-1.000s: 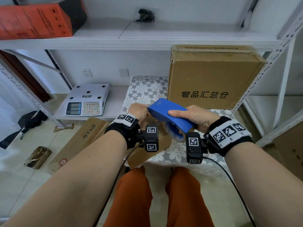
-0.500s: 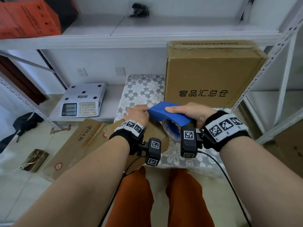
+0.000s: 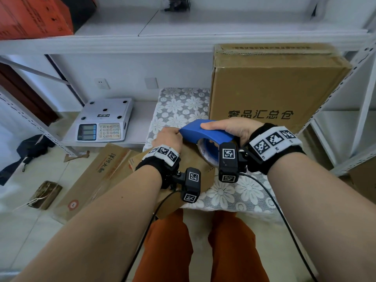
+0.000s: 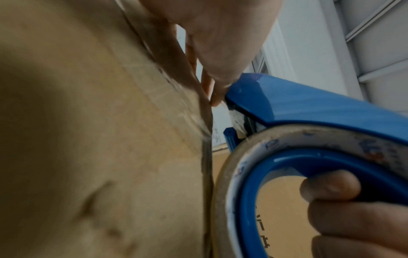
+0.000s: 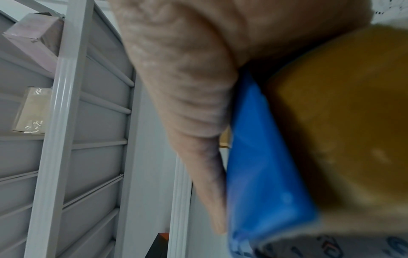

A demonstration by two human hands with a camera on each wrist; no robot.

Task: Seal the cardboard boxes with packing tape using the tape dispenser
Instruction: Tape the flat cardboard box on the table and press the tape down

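The right hand (image 3: 230,129) holds the blue tape dispenser (image 3: 205,133), fingers (image 4: 331,186) curled through its ring. The left hand (image 3: 168,139) presses on the small cardboard box (image 3: 193,165) at the counter's (image 3: 234,192) front left corner, fingertips at the dispenser's tip.

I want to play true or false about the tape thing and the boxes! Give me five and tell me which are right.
1. The right hand holds the blue tape dispenser. True.
2. The scale sits on top of the big box. False: it sits on a low shelf, left of the box.
3. The left hand is at the dispenser's front tip. True.
4. The big box has no writing. False: dark characters are printed on its front.
5. The flowery cloth is red. False: it is white and grey.
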